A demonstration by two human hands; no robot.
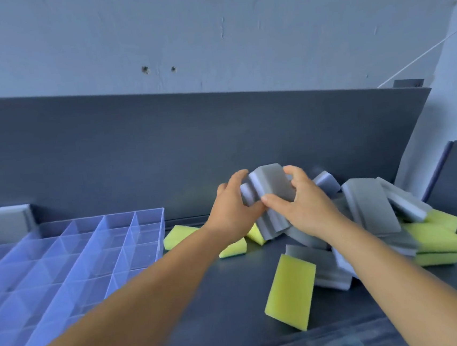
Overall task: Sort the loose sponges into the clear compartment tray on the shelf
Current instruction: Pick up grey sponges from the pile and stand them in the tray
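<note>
Both hands meet on a small stack of grey rectangular foam sponges (269,199), lifted above the dark grey shelf surface (229,306). The left hand (232,211) clasps the stack's left side, thumb at the front; the right hand (304,203) curls over its right side, fingers (291,171) hooked on the top edge. Just right of the right hand lies a loose heap of grey sponges (370,206) and yellow foam sponges (434,239), crowding the shelf's right corner. Below the hands a yellow wedge-shaped sponge (290,292) leans tilted, with bare shelf around it. Left of the left forearm sits the clear plastic compartment tray (71,260), its thin-walled cells open. Behind everything rises a smooth dark back panel (164,151).
</note>
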